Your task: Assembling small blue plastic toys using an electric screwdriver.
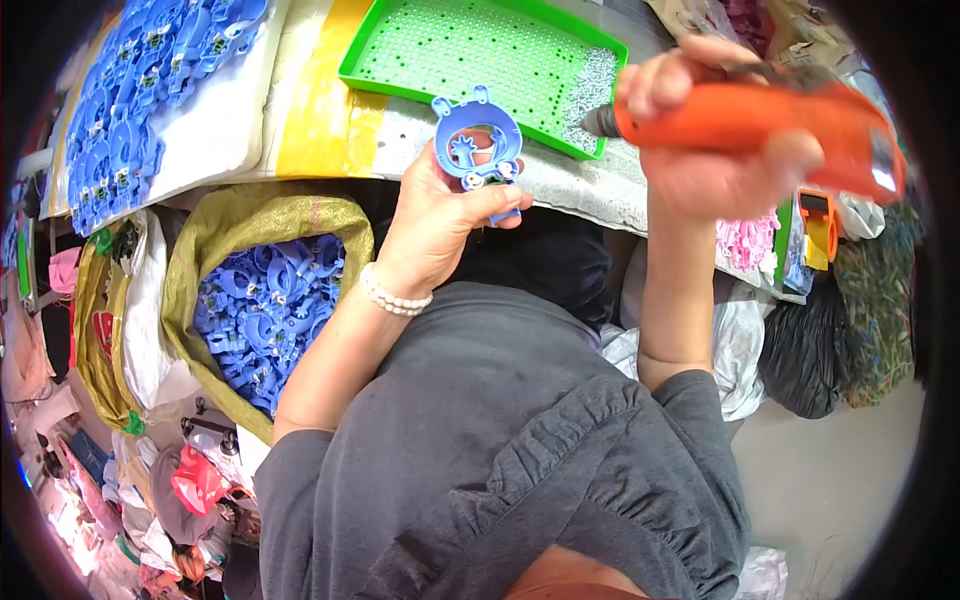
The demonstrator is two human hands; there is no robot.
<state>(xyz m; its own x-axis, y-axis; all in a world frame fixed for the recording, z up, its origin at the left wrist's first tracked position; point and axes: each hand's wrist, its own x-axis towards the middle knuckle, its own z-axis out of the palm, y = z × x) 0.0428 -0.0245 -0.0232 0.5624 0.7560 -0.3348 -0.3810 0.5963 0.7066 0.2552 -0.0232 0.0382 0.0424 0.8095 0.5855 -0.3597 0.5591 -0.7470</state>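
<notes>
In my left hand (440, 210) is a blue plastic ring-shaped part (450, 125), with small knobs on its rim and white and dark details at its lower side. My thumb and fingers pinch its lower edge, in front of the table. My right hand (690, 170) is wrapped round an orange power screwdriver (750, 125), blurred by motion. Its dark tip points left, over the right end of a green perforated tray (450, 60). A heap of small silvery screws (592, 90) lies at that end of the tray.
Many like blue parts (150, 90) cover a white board at the far left. More blue parts (270, 310) fill an open yellow-green woven sack (195, 250) below the table edge. Pink pieces (748, 240) and a black bag (808, 345) are at the right.
</notes>
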